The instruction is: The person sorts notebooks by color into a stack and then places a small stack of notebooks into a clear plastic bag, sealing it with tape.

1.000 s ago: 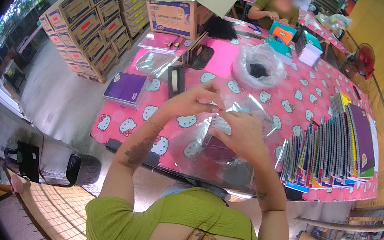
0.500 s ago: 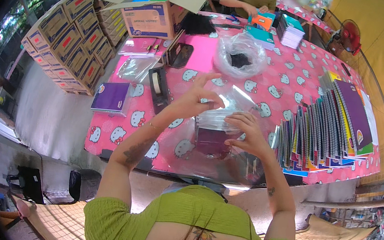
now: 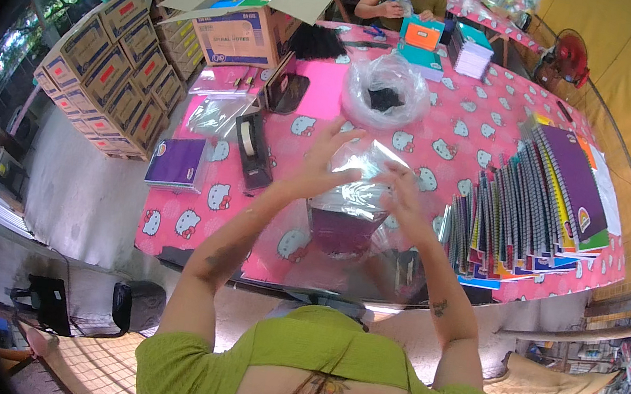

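Note:
A purple notebook stack (image 3: 341, 235) lies in front of me near the table's front edge, with clear plastic film (image 3: 368, 160) folded over its far part and shining in the light. My left hand (image 3: 326, 168) is at the far left of the stack, fingers spread, its thumb reaching over the film. On the other side, my right hand (image 3: 403, 197) rests by the film's right edge with its fingers apart and bent. Loose clear film also spreads around the stack. Whether the fingertips press on the film is hard to make out.
A black tape dispenser (image 3: 253, 153) and a purple notebook (image 3: 176, 162) are to the left. Spiral notebooks (image 3: 521, 208) stand in a long row at right. Beyond are a plastic bag roll (image 3: 386, 95), an open carton (image 3: 241, 37) and a co-worker (image 3: 403, 5) with teal notebooks.
The film now lies over the far part of the stack, where page edges showed before. My left hand has spread its fingers. The co-worker now holds a blue-and-clear object.

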A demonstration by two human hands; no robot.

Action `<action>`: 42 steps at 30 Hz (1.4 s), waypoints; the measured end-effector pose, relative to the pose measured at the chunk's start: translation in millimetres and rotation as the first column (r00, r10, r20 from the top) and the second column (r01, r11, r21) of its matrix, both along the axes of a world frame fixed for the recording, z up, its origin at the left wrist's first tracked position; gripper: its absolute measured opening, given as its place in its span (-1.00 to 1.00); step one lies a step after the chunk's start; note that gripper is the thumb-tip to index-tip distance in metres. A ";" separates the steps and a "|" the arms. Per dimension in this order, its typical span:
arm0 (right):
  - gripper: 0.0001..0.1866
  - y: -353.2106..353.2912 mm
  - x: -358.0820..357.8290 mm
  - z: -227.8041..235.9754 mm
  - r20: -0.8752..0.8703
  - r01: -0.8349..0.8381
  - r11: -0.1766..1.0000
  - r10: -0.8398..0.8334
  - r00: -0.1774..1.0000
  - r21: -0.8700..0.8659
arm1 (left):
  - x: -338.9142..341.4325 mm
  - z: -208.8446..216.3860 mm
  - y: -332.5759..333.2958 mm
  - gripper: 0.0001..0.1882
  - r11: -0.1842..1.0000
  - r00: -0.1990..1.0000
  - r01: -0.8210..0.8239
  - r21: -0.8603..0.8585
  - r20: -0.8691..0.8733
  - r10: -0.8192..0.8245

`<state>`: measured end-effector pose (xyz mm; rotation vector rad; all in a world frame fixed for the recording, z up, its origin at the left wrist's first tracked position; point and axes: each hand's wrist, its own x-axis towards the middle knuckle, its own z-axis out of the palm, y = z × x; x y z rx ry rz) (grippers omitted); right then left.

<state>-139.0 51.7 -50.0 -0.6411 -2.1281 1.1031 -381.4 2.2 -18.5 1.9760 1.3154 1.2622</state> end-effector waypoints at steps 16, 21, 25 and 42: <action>-0.27 49.2 -49.8 4.8 -0.147 -0.057 0.949 0.011 0.989 -0.311 | -22.3 -27.7 -19.7 -0.52 0.886 0.954 0.156 -0.437 0.299 -0.021; -0.14 53.3 -33.2 25.7 -0.103 -0.393 0.773 0.398 0.912 -0.498 | -25.2 -30.8 -17.8 -0.46 0.887 0.903 0.264 -0.380 0.420 -0.089; -0.15 19.3 -2.9 38.8 0.174 -0.382 0.924 0.382 0.908 -0.035 | -26.8 -18.7 -41.9 -0.45 0.972 0.988 0.132 -0.197 -0.050 -0.145; -0.80 -9.1 -22.7 34.7 0.345 -0.122 0.922 -0.013 0.939 0.367 | 14.7 -0.5 -44.1 -0.65 0.990 0.871 -0.129 0.061 -0.471 0.143</action>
